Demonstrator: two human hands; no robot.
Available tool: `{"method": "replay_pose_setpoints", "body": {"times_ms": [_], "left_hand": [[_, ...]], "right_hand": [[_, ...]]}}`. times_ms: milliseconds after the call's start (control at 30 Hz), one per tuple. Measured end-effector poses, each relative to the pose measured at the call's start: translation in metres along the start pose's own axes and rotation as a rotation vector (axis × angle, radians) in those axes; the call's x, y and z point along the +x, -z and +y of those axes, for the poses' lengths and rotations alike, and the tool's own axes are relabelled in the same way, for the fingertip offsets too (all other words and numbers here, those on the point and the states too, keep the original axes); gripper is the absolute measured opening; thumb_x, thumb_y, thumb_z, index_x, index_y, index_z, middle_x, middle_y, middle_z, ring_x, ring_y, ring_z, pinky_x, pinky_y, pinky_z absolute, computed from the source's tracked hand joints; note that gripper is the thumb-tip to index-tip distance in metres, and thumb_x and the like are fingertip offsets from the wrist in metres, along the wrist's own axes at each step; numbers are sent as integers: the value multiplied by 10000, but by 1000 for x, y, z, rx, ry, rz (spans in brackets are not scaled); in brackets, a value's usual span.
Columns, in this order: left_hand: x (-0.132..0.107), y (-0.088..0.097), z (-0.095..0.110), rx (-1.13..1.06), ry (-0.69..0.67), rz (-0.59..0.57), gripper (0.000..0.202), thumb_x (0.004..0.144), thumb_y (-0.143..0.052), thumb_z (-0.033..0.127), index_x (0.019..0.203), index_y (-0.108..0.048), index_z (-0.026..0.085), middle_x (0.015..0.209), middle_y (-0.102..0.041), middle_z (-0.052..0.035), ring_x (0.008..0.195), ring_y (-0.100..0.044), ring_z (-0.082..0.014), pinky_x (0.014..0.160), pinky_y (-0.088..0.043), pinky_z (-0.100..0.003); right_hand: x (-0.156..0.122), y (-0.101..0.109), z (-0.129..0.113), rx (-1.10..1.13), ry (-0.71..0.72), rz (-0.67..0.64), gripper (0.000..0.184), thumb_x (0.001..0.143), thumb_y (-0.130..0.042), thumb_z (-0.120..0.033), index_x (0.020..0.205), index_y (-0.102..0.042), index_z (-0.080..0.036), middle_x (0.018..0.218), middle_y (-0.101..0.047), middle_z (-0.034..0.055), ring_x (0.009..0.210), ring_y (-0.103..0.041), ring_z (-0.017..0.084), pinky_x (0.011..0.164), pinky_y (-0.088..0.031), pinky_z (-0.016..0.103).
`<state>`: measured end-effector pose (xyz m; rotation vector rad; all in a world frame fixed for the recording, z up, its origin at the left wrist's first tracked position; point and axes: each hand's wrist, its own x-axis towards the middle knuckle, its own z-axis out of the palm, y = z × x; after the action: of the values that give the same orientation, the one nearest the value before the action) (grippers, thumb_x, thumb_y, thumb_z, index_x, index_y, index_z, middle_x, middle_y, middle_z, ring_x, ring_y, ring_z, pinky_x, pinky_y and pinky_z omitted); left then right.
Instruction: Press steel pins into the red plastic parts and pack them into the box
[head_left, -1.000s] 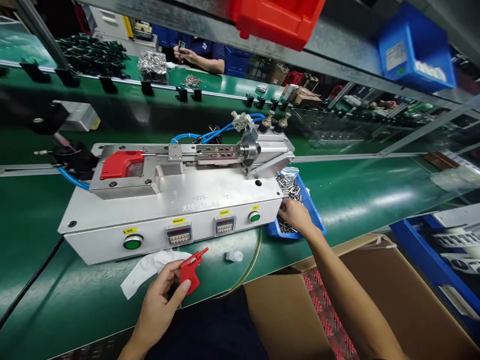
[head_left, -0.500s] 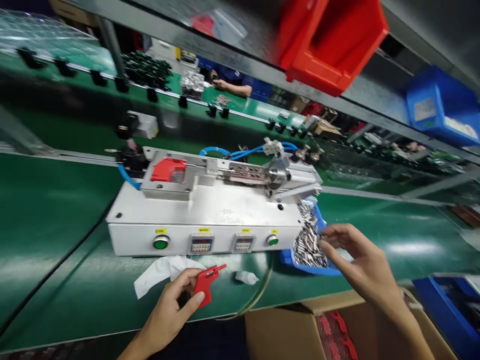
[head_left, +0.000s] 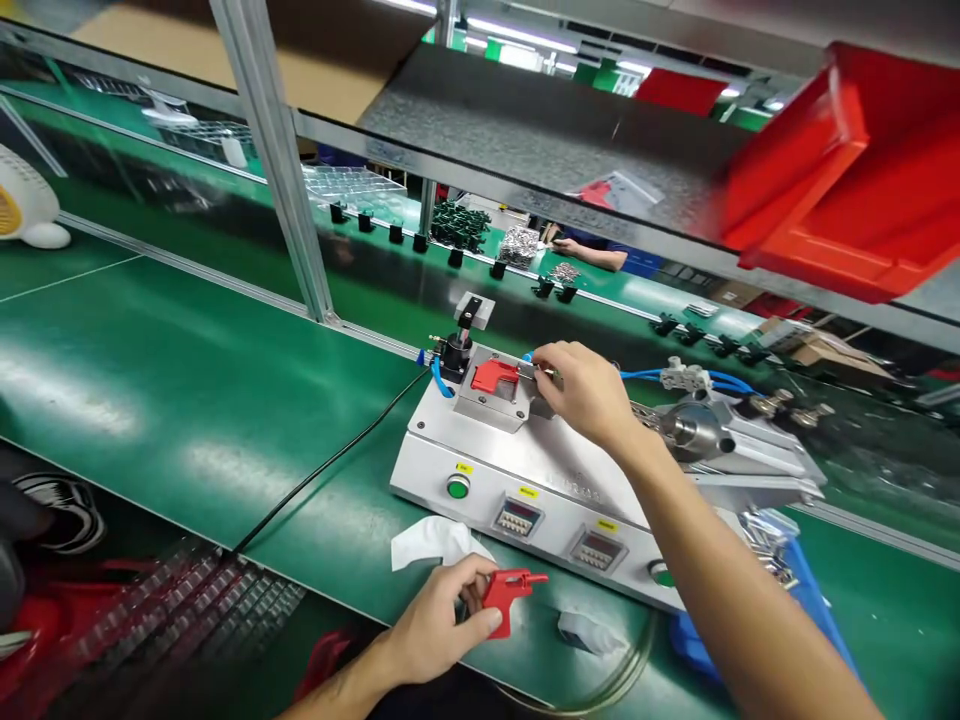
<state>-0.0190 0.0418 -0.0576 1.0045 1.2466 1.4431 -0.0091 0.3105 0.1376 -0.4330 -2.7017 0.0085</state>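
My left hand [head_left: 442,615] is closed round a red gun-shaped plastic part [head_left: 499,598], holding it by its grip in front of the machine, thin tip pointing right. My right hand [head_left: 581,385] reaches over the white bench machine [head_left: 480,490], with thumb and fingers pinched beside the metal fixture block [head_left: 491,408]. What lies between those fingertips is hidden or too small to name. A second red gun-shaped part [head_left: 491,376] lies in the block, just left of my right fingertips. My right forearm covers part of the machine's middle.
A blue bin [head_left: 814,600] with small metal pieces stands at the machine's right end. White cloth [head_left: 427,540] and a small white bottle [head_left: 589,632] lie in front. A black cable [head_left: 330,462] crosses the bench on the left. An upright post [head_left: 277,160] and red bin [head_left: 847,200] stand above.
My right hand has gone from the blue bin left to the fixture block. The left hand still holds its red part. The view has turned left.
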Motion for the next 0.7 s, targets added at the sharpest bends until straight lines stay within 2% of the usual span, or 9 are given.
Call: {"method": "replay_pose_setpoints", "body": {"times_ms": [100, 233, 367, 567, 700], "left_hand": [[0, 1, 0, -23, -10, -13, 255, 888, -680, 333, 1093, -680, 182, 901, -696, -54, 780, -613, -198, 741, -541, -300], [2, 4, 3, -16, 25, -69, 266, 864, -683, 274, 1109, -675, 174, 890, -688, -40, 766, -602, -185, 732, -530, -286], [2, 5, 6, -24, 26, -120, 253, 834, -690, 232, 1076, -681, 159, 864, -676, -34, 757, -599, -174, 724, -519, -269], [3, 6, 1, -88, -7, -76, 278, 841, -696, 242, 1104, -681, 154, 866, -680, -36, 756, -597, -171, 722, -505, -266], [3, 6, 1, -109, -8, -60, 301, 854, -699, 281, 1125, -678, 151, 870, -674, -37, 761, -595, -172, 727, -504, -269]], "right_hand": [[-8, -11, 5, -24, 25, 3, 229, 979, -504, -161, 1045, -717, -214, 976, -738, 100, 933, -666, 269, 796, -520, 361], [-20, -10, 6, 3, 41, 13, 266, 1015, -485, -192, 1109, -733, -214, 1013, -750, 102, 963, -683, 273, 832, -550, 383], [-19, -9, 4, -57, 24, 1, 253, 1002, -499, -208, 1042, -749, -206, 1046, -763, 111, 1004, -688, 289, 834, -573, 404], [-27, -7, 0, -55, 32, 68, 291, 1028, -480, -269, 1086, -755, -193, 1159, -745, 142, 1086, -675, 315, 942, -577, 489], [-13, -5, -14, -36, 28, 1, 262, 1006, -515, -257, 1086, -759, -209, 1204, -725, 136, 1134, -651, 322, 963, -567, 495]]}}
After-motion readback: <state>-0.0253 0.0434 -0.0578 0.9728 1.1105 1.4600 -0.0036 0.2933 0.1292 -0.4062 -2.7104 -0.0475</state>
